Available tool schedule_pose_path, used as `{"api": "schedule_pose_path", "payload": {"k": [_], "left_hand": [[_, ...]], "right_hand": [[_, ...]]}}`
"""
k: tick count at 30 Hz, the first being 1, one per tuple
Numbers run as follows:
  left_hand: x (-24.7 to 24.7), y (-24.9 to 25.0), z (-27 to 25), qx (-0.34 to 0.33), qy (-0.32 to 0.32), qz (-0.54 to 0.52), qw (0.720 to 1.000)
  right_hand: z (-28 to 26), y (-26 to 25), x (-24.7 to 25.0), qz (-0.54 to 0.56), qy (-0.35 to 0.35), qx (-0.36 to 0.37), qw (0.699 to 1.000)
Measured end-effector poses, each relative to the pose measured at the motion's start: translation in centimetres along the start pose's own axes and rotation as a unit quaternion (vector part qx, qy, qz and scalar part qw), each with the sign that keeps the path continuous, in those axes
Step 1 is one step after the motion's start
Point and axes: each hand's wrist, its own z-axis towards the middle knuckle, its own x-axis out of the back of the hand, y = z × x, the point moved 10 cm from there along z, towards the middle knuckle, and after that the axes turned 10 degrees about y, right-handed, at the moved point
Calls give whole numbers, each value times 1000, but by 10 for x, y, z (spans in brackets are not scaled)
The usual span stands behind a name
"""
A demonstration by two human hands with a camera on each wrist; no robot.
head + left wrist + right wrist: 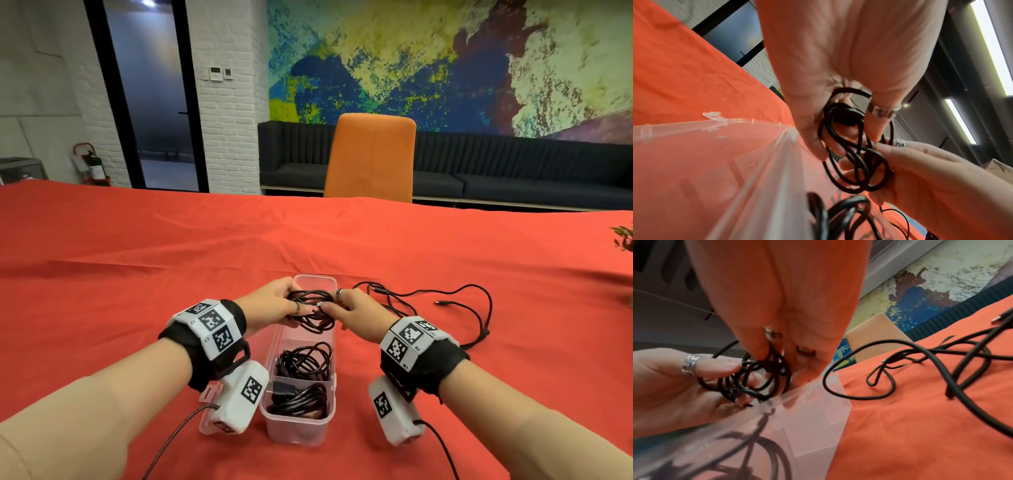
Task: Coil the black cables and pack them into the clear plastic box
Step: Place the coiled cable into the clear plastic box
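Observation:
A clear plastic box (298,432) stands lengthwise on the red cloth, split into compartments. Its near and middle compartments each hold a coiled black cable (305,361). Over the far compartment both hands hold another coiled black cable (311,313) (855,155) (756,378). My left hand (274,303) grips the coil's left side, fingers curled through the loops. My right hand (352,313) pinches its right side. A loose black cable (455,308) (941,366) sprawls uncoiled on the cloth to the right of the box.
The box's clear lid (209,397) (694,146) lies on the cloth left of the box, under my left wrist. An orange chair (371,157) stands at the table's far edge. A small plant (623,236) shows at the right edge.

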Motion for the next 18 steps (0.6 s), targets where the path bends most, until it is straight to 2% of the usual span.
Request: {"api": "schedule_pose_path", "payload": {"k": [3,7,12,15,18], "left_hand": [[-3,7,-1,-25,-16,22,999],[1,18,-1,-55,-28,62,996],[-2,28,-5,-83,-45,103,990],[-3,28,-6,-85,-55,112,989],[-2,28,-6,-86,-55,108,989]], "right_hand": [[0,-3,-9,90,-63,-44,993],[-7,-15,-16,225,-159,-101,956],[-9,-19,-21,290,-190,-123,930],[-11,-18,-32,293,-221,-137,920],[-6,-13,-37,308,-201,-159,916]]}}
